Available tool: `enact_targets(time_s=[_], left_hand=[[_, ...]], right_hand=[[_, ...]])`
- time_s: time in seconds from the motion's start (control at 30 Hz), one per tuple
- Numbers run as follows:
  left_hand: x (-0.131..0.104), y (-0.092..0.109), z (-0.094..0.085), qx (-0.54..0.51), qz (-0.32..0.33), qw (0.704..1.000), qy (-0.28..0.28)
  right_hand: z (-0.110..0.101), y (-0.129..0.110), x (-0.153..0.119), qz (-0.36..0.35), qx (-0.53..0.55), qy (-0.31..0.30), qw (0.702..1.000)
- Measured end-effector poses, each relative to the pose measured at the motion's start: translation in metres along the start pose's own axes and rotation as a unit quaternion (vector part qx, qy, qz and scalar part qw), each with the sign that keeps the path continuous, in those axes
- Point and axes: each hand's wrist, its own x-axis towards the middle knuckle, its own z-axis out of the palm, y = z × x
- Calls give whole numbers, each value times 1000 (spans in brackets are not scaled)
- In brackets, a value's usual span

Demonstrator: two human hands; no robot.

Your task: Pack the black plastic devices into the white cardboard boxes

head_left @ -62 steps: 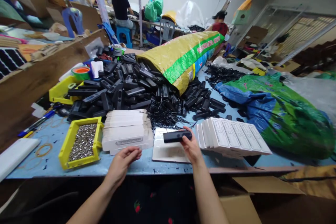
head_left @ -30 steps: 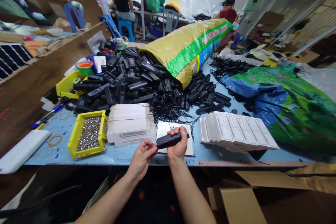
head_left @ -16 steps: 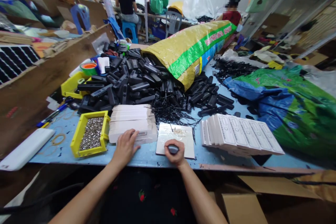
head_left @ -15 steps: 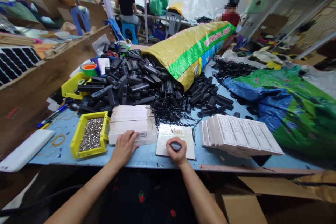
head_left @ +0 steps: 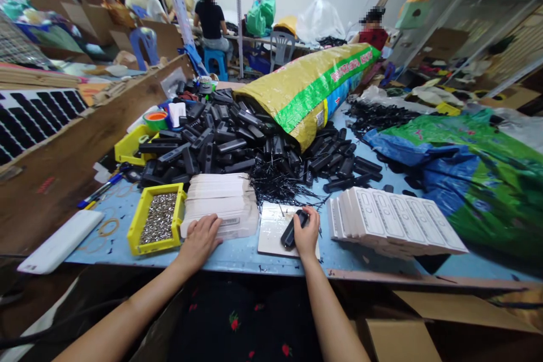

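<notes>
My right hand [head_left: 307, 233] grips an oblong black plastic casing [head_left: 292, 232], fingers along its right side. The casing lies slanted on or just above a small white board [head_left: 268, 237] at the table's front. With fingers stretched out, my left hand [head_left: 202, 238] rests on the near edge of a stack of white cards [head_left: 220, 201]. Left of that stack stands a yellow bin [head_left: 136, 225] holding many small shiny metal parts [head_left: 159, 218]. Thin black strips [head_left: 275, 182] lie in a tangle behind the board.
A heap of black casings [head_left: 203, 144] spills from a yellow-green woven sack [head_left: 275, 96]. Printed white cards [head_left: 382, 218] stand in a block at right, beside a green-blue sack [head_left: 479, 175]. A white oblong box [head_left: 59, 242] lies far left. People sit in the background.
The black casing has gone from end-on in my right fist to lying slanted over the board, and my right hand has shifted to its right side. My left hand stays by the cards.
</notes>
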Motion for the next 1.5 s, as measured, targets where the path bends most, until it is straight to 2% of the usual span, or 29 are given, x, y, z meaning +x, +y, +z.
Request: enact_targets(time_s=[0.07,0.17,0.23,0.27,0.3,0.37,0.4,0.47,0.53,0.6,0.67,0.73,0.8,0.83,0.87,0.93,0.97,1.0,1.03,1.1,1.17,1.27,1.33,1.4,1.47,1.5], left_hand=[[5,3,-10,-31,-24,999,-20],[16,6,-33,-107,-50,983,-138],[21,8,-50,-154,-36,964,-216],[21,10,-57,-195,-17,950,-243],[21,13,-62,-252,5,931,-262],[17,24,-65,-388,35,876,-283],[14,31,-62,-445,31,850,-279],[8,42,-52,-509,-9,823,-253],[2,48,-38,-557,-36,795,-238],[-3,47,-27,-586,-22,771,-248],[-7,43,-25,-555,-14,792,-252],[-8,39,-32,-482,-17,842,-243],[-5,40,-46,-429,19,873,-229],[-2,43,-53,-417,54,879,-226],[0,46,-59,-412,85,879,-224],[5,57,-66,-422,122,868,-233],[7,63,-67,-432,121,862,-234],[9,69,-66,-443,105,861,-227],[10,75,-63,-455,78,862,-210],[12,85,-56,-475,13,864,-166],[12,92,-51,-494,-42,855,-151],[12,98,-48,-500,-65,846,-174],[13,99,-47,-502,-61,844,-177],[13,96,-45,-517,-59,837,-167],[13,89,-41,-549,-101,814,-162],[12,83,-39,-574,-142,790,-163]], right_hand=[[-1,2,2,-1,7,-2,1000],[-8,-8,4,-1,18,51,999],[-14,-29,-2,-32,46,75,996],[-15,-44,-7,-68,68,44,994],[-15,-60,-13,-116,86,-15,989],[-11,-91,-26,-217,88,-154,960],[-8,-104,-31,-251,72,-187,947],[-3,-121,-37,-276,36,-188,942],[-3,-125,-37,-267,28,-184,946],[-11,-122,-35,-266,28,-256,929],[-23,-116,-31,-261,28,-352,899],[-31,-111,-30,-223,46,-403,887],[-31,-106,-31,-140,125,-368,911],[-28,-103,-33,-82,186,-328,923],[-24,-100,-35,-16,252,-294,922],[-14,-95,-40,109,355,-277,886],[-10,-93,-42,151,378,-293,865],[-8,-92,-43,163,382,-320,851],[-7,-92,-43,143,376,-346,848],[-11,-94,-41,48,351,-369,859],[-17,-99,-39,-16,327,-385,863],[-20,-109,-43,33,311,-372,874],[-19,-114,-48,28,299,-336,893],[-20,-112,-47,-52,267,-334,902],[-26,-101,-35,-137,194,-394,888],[-31,-91,-25,-165,135,-428,878]])
